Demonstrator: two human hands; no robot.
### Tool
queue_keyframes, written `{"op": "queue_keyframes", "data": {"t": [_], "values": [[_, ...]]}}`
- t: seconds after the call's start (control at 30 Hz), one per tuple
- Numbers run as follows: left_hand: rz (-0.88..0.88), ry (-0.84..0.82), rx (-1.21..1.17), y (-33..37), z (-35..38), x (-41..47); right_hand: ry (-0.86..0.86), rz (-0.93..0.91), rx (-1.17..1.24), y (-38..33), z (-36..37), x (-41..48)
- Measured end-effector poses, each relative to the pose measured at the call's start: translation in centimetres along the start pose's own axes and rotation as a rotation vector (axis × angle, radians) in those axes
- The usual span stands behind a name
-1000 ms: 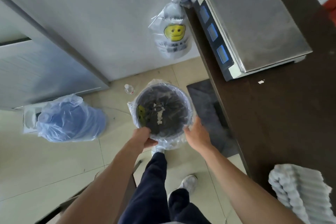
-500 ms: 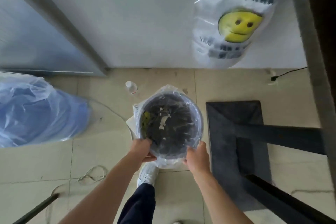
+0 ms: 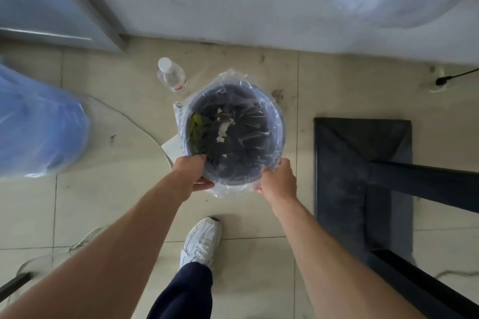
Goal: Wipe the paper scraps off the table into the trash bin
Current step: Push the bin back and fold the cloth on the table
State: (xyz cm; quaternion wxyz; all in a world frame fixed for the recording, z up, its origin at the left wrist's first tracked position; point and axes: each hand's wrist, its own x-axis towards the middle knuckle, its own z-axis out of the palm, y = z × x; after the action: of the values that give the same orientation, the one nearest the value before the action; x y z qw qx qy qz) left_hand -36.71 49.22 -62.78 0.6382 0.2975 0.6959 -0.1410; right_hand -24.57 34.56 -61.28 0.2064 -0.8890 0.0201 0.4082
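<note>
**Bin gripped at rim by both hands**

Blue bag, left edge. Bottle stands just upper left of the trash bin, mid-frame. Left hand curls over the near-left rim; right hand clamps the near-right rim through the clear liner. White paper scraps lie inside. Risk: liner slides in the grip, bin tips, scraps spill; bottle could get knocked.

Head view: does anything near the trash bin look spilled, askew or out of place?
Nothing spilled: white paper scraps lie inside the round dark plastic-lined trash bin, which the left hand and right hand grip at its near rim. A clear plastic bottle sits on the floor beside it.
</note>
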Motion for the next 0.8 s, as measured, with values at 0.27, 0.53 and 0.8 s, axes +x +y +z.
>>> {"op": "queue_keyframes", "data": {"t": [0.27, 0.53, 0.8], "values": [[-0.017, 0.009, 0.018, -0.5, 0.2, 1.6, -0.003, 0.026, -0.026, 1.6, 1.6, 1.4], [0.089, 0.028, 0.176, -0.5, -0.6, -0.7, -0.118, 0.021, -0.147, 2.0, 0.2, -1.0], [0.095, 0.011, 0.556, 0.3, -0.7, -6.9, -0.156, 0.019, -0.272, 0.8, -4.1, -6.3]]}}
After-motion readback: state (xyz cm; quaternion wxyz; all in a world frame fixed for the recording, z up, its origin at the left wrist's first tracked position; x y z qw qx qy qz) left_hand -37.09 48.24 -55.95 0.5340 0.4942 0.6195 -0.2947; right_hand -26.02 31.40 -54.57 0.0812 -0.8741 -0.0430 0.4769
